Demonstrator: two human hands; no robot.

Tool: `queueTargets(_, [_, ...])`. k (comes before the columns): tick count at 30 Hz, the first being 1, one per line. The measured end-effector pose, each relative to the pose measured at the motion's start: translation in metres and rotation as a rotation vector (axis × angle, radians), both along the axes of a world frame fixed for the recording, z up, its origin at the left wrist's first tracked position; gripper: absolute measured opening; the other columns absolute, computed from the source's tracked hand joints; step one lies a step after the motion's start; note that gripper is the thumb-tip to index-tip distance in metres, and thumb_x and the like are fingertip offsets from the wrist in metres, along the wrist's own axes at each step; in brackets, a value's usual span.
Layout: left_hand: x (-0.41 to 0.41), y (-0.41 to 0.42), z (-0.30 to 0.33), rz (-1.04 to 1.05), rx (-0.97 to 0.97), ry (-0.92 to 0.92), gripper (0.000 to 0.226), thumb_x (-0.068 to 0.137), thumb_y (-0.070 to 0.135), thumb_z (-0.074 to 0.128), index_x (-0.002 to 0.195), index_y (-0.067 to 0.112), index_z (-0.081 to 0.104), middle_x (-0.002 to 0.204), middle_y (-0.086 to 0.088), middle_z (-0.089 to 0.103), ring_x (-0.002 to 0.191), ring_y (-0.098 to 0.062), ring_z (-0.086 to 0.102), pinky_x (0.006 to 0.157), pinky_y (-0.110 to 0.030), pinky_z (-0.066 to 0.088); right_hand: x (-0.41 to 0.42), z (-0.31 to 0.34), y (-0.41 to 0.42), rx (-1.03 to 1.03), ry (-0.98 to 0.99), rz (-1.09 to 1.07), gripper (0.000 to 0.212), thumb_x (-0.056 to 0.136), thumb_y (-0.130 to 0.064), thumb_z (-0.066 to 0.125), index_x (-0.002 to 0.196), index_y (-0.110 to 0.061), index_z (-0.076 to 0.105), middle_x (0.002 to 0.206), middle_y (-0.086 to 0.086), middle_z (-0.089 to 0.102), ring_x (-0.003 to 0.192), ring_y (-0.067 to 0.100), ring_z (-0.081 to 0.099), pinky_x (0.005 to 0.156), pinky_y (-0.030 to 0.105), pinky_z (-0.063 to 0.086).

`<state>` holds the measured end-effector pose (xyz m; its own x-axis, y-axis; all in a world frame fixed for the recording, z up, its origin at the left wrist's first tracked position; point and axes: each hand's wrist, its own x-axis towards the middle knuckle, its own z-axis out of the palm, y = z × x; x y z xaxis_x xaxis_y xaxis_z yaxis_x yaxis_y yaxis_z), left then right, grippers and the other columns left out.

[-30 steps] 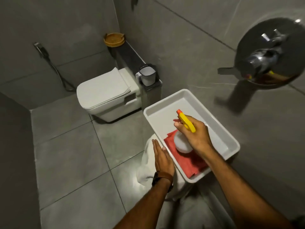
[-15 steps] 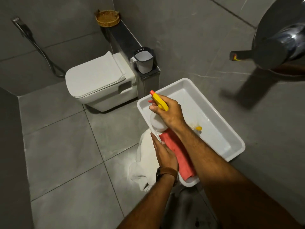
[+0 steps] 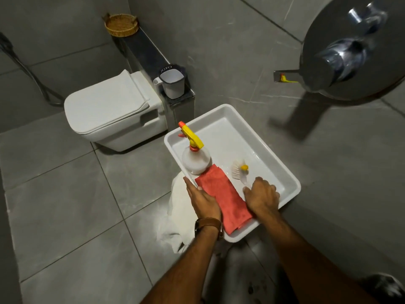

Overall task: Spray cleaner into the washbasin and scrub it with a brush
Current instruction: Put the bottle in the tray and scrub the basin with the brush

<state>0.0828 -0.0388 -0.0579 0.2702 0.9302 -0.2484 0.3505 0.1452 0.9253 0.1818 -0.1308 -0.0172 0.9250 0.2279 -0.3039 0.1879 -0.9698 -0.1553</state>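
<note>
Reaching into the white rectangular ceramic washbasin [image 3: 291, 182], the right hand [image 3: 262, 197] curls over the thin handle of the white-bristled scrubbing brush with a yellow knob [image 3: 239, 170]; its fingers look closed about the handle, though the handle itself is hidden under the knuckles, so a firm hold is likely rather than certain. The left hand [image 3: 202, 199] lies flat and open along the basin's near-left rim, holding nothing, a brown leather watch strap [image 3: 208, 223] on its wrist. Between the two hands a folded coral-red cloth [image 3: 221, 194] is draped over the rim. Just beyond it, the translucent spray bottle with a yellow and orange trigger head [image 3: 194, 157] stands upright at the basin's left edge, free of either hand. A crumpled white towel [image 3: 176, 207] hangs below the basin on the left.

Judging by this, spraying looks finished and the scrubbing step is starting. Next comes lifting the brush, turning the bristles down and working them across the basin floor and walls, while the left hand steadies the rim.

Farther off stand the white closed-lid toilet [image 3: 109, 110], a grey-and-white plastic mug [image 3: 172, 83] on a dark ledge, and a woven wicker basket [image 3: 121, 25].
</note>
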Motion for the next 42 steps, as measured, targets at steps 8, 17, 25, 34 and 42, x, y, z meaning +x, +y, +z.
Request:
queueTargets(8, [-0.01,0.0,0.001,-0.075,0.052,0.066,0.059,0.105,0.012,0.031,0.158,0.012,0.006,0.167,-0.005,0.008,0.154,-0.019,0.011,0.113,-0.009,0.006,-0.008,-0.004,0.007,0.025,-0.075,0.062,0.023,0.094,-0.017,0.061,0.115,-0.009,0.056,0.113,0.012,0.065,0.103,0.031,0.063,0.083,0.041,0.05])
queueTargets(17, [-0.015,-0.058,0.076,-0.446,0.243,0.054,0.054,0.107,0.021,0.03,0.156,0.006,0.016,0.166,-0.007,0.012,0.154,-0.017,0.007,0.125,-0.028,0.004,-0.032,0.079,-0.065,0.179,-0.041,-0.137,0.032,0.102,-0.03,0.052,0.133,-0.021,0.053,0.11,0.013,0.071,0.099,0.036,0.068,0.079,0.044,0.058])
queueTargets(25, [-0.029,-0.167,0.135,-0.824,0.315,-0.075,0.056,0.104,0.03,0.028,0.155,0.007,0.024,0.164,-0.004,0.021,0.153,-0.015,0.013,0.125,-0.031,0.012,-0.087,0.137,-0.177,0.321,-0.094,-0.328,0.037,0.104,-0.029,0.046,0.138,-0.031,0.059,0.119,0.016,0.071,0.107,0.039,0.065,0.085,0.044,0.055])
queueTargets(34, [-0.079,-0.304,0.154,-1.181,0.331,-0.073,0.053,0.107,0.034,0.027,0.156,0.015,0.022,0.165,0.001,0.017,0.151,-0.006,0.008,0.12,-0.02,0.009,-0.173,0.159,-0.33,0.327,-0.213,-0.567,0.037,0.105,-0.029,0.046,0.138,-0.033,0.06,0.117,0.009,0.074,0.105,0.033,0.068,0.084,0.038,0.055])
queueTargets(42, [-0.125,-0.361,0.156,-1.483,0.416,0.002,0.055,0.106,0.036,0.028,0.157,0.015,0.022,0.165,0.0,0.019,0.152,-0.011,0.012,0.123,-0.028,0.015,-0.259,0.166,-0.433,0.322,-0.288,-0.757,0.037,0.102,-0.03,0.046,0.135,-0.034,0.061,0.113,0.009,0.075,0.102,0.035,0.069,0.083,0.042,0.057])
